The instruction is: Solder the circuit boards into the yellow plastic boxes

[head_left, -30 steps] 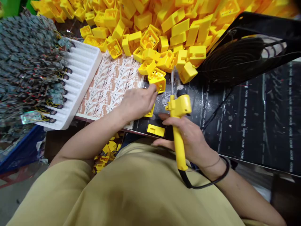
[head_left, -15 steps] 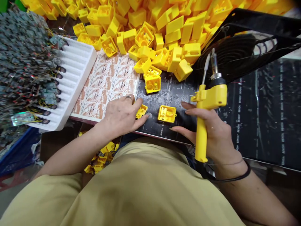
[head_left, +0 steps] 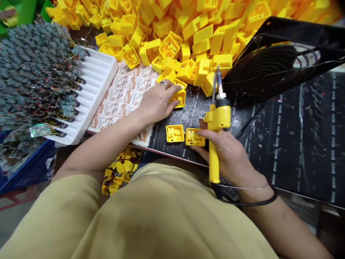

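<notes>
In my right hand (head_left: 229,151) rests a yellow soldering gun (head_left: 215,151), its metal tip pointing away from me. The thumb and fingertips of that hand also pinch the right end of an open yellow plastic case (head_left: 194,137). A second open yellow case (head_left: 174,133) lies just left of it on the black bench top, hollow side up. My left hand (head_left: 159,100) reaches to the near edge of the pile, thumb and fingers around another yellow case (head_left: 181,98); its left side is hidden by the fingers.
A heap of yellow cases (head_left: 167,46) spreads across the back. At left, a white foam tray (head_left: 94,97) carries many wired circuit boards (head_left: 40,75), beside a printed sheet (head_left: 121,86). A black fan (head_left: 269,72) stands back right. More yellow pieces (head_left: 121,171) lie below the bench edge.
My left hand has left one case beside the other and moved up to a case at the pile. My right hand, with the soldering gun, has moved left onto the right-hand case.
</notes>
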A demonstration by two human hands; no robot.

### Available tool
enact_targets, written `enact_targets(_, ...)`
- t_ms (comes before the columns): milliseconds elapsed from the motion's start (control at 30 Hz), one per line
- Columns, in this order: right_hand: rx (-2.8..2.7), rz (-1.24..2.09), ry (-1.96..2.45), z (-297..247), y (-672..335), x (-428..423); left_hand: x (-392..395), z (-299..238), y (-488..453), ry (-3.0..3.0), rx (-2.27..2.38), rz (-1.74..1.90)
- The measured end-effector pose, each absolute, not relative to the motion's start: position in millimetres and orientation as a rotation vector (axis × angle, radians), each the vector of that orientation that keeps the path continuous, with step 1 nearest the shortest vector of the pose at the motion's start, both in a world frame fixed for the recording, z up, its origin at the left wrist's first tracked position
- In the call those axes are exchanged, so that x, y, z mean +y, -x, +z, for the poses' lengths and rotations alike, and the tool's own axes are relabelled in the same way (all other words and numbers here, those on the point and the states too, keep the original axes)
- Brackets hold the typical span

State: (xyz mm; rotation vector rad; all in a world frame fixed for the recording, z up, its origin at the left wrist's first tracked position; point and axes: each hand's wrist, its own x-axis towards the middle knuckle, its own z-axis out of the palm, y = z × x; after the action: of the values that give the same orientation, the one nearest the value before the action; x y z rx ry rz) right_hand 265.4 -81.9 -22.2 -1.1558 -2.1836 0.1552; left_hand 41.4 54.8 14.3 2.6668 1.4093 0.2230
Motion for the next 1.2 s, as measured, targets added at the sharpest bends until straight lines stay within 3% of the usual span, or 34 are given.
enact_targets(267,-2.214,0.179,1.144,-22,-257,-77,62,60,8,-2.552,0.674,-0.364)
enact_targets(367,-2.245,0.202,1.106,-21,-254,-74,42,63,17,-2.518,0.567,-0.286)
enact_targets(567,-2.288,0.194,1.120,-14,-256,-68,-8,33,28,-2.572,1.014,0.232)
enact_targets(767,-2.386,0.142,0.908,-23,-234,-48,-30,-5,16,-2.690,1.089,0.240)
enact_targets(933,-2.398,0.068,0.894,-24,-231,-52,-23,-1,36,-2.745,1.141,0.270)
enact_targets(1067,-2.321,-0.007,1.079,-17,-241,-63,2,29,108,-2.671,1.827,0.327)
enact_targets(1200,-2.243,-0.040,1.069,-14,-239,-64,51,56,160,-2.350,2.325,0.096)
